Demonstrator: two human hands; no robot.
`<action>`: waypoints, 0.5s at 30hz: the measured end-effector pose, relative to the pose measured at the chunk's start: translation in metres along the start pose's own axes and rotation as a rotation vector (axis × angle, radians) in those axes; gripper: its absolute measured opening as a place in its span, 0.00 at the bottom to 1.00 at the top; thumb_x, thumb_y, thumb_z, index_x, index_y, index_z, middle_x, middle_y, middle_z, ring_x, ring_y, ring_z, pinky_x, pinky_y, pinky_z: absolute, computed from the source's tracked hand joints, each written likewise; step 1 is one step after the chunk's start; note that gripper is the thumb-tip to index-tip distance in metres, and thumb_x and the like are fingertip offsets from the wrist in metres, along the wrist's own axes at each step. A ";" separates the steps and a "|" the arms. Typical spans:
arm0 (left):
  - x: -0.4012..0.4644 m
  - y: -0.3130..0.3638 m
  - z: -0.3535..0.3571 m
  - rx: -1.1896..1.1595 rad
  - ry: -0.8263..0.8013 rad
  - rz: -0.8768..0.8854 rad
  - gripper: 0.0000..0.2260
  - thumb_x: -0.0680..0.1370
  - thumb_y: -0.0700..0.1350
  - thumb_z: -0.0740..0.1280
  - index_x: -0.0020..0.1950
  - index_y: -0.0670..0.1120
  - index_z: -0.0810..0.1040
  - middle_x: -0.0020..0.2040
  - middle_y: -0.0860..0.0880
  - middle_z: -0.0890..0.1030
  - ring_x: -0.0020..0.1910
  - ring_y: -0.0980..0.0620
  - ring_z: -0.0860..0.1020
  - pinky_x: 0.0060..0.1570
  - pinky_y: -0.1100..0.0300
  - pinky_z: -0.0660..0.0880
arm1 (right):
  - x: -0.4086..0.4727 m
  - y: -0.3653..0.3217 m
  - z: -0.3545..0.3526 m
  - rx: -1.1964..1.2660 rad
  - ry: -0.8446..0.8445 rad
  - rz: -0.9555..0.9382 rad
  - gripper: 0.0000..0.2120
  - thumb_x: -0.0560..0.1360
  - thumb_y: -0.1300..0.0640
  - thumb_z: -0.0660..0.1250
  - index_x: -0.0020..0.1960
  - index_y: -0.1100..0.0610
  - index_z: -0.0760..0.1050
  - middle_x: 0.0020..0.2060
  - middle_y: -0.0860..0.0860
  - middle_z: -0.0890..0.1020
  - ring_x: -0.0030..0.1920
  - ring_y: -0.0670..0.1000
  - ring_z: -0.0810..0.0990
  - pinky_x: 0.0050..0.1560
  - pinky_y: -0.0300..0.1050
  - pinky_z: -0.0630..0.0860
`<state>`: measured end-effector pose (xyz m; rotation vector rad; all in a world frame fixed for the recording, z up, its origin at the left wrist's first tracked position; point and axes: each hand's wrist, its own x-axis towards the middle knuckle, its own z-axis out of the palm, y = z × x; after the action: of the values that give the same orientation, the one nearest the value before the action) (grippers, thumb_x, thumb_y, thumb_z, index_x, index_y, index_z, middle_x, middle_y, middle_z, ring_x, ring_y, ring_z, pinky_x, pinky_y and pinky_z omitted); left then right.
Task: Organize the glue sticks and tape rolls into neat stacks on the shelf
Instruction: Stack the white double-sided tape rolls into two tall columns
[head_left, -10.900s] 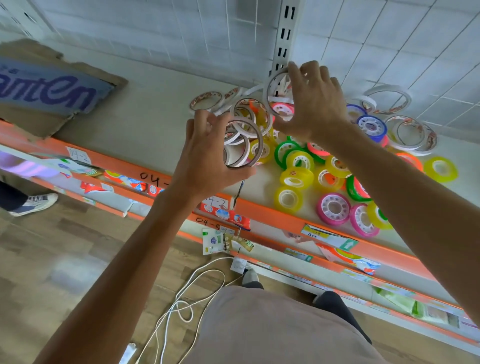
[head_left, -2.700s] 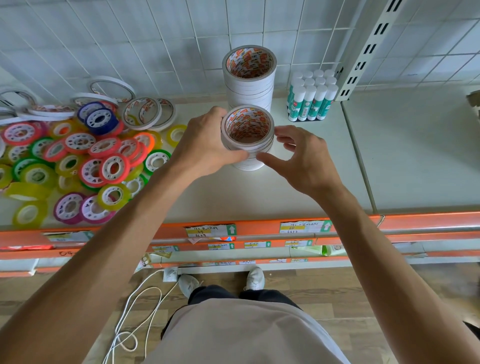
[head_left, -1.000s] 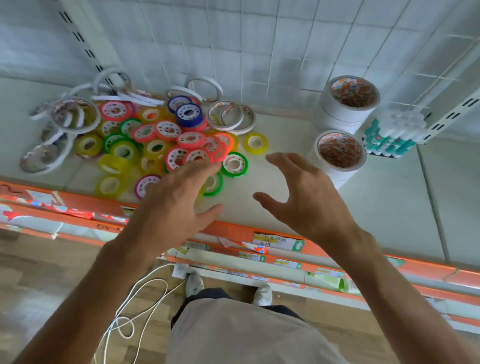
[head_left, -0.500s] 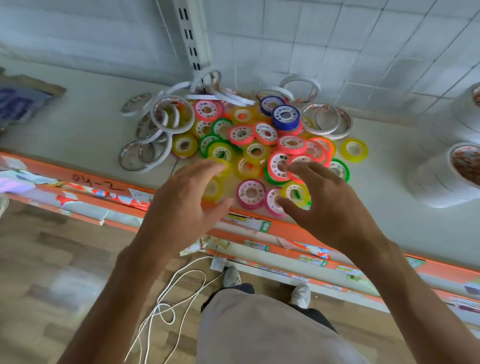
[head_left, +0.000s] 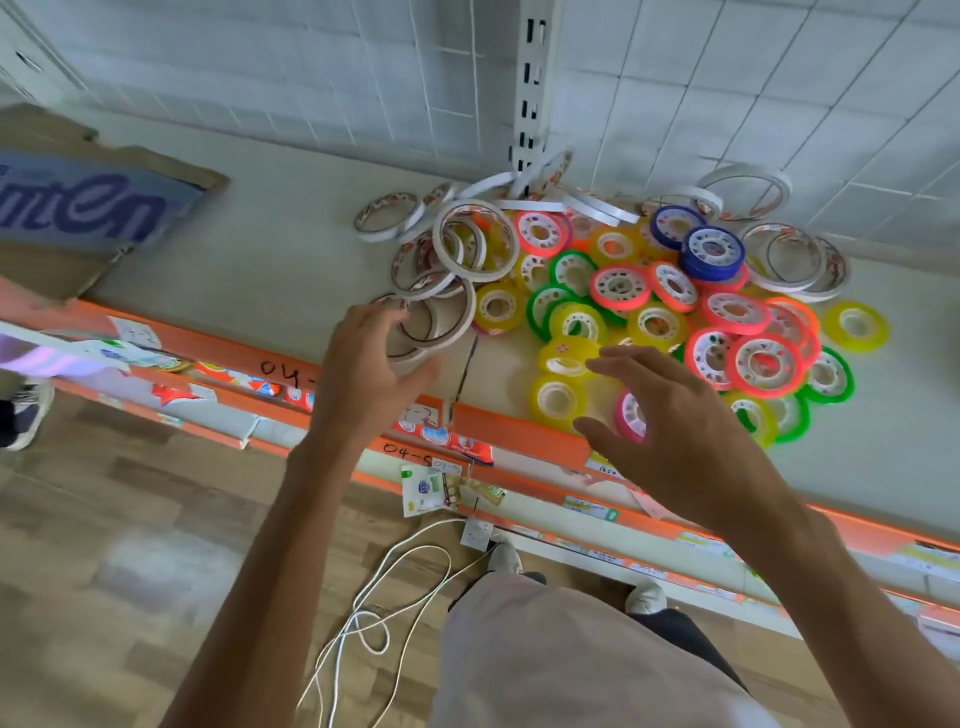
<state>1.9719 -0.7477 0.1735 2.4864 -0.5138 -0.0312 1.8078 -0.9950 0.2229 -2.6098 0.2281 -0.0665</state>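
Loosely heaped tape rolls (head_left: 618, 286) on shelf (head_left: 270, 260), both hands open above

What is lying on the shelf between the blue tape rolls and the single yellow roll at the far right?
In the head view, between the blue tape rolls and the single yellow roll lie thin white tape rings, stacked loosely.

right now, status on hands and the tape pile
Left hand open, reaching at thin white tape rings. Right hand open, holds nothing, over coloured tape rolls. Pile loose, unstacked. Nothing in the way.
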 end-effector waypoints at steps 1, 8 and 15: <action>0.003 0.003 0.003 -0.039 0.017 0.011 0.21 0.72 0.49 0.77 0.62 0.43 0.79 0.59 0.45 0.77 0.59 0.47 0.76 0.58 0.57 0.71 | 0.002 -0.003 0.002 -0.010 -0.013 -0.011 0.25 0.73 0.46 0.73 0.67 0.51 0.76 0.67 0.48 0.76 0.64 0.53 0.76 0.59 0.52 0.77; 0.008 0.006 0.022 -0.114 0.075 0.089 0.05 0.75 0.43 0.74 0.49 0.44 0.83 0.55 0.47 0.79 0.57 0.47 0.76 0.52 0.64 0.70 | 0.017 -0.020 0.006 -0.010 0.012 -0.045 0.19 0.74 0.49 0.73 0.64 0.51 0.78 0.64 0.46 0.78 0.47 0.46 0.77 0.50 0.39 0.70; -0.017 -0.033 -0.024 -0.181 -0.039 0.207 0.06 0.76 0.43 0.74 0.52 0.44 0.84 0.63 0.46 0.75 0.63 0.54 0.75 0.65 0.69 0.67 | 0.033 -0.032 0.023 -0.030 -0.053 -0.109 0.19 0.75 0.46 0.70 0.63 0.51 0.78 0.63 0.46 0.78 0.61 0.50 0.78 0.56 0.44 0.75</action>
<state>1.9714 -0.7040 0.1736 2.2500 -0.7482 -0.0431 1.8476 -0.9616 0.2190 -2.6480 0.0685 -0.0319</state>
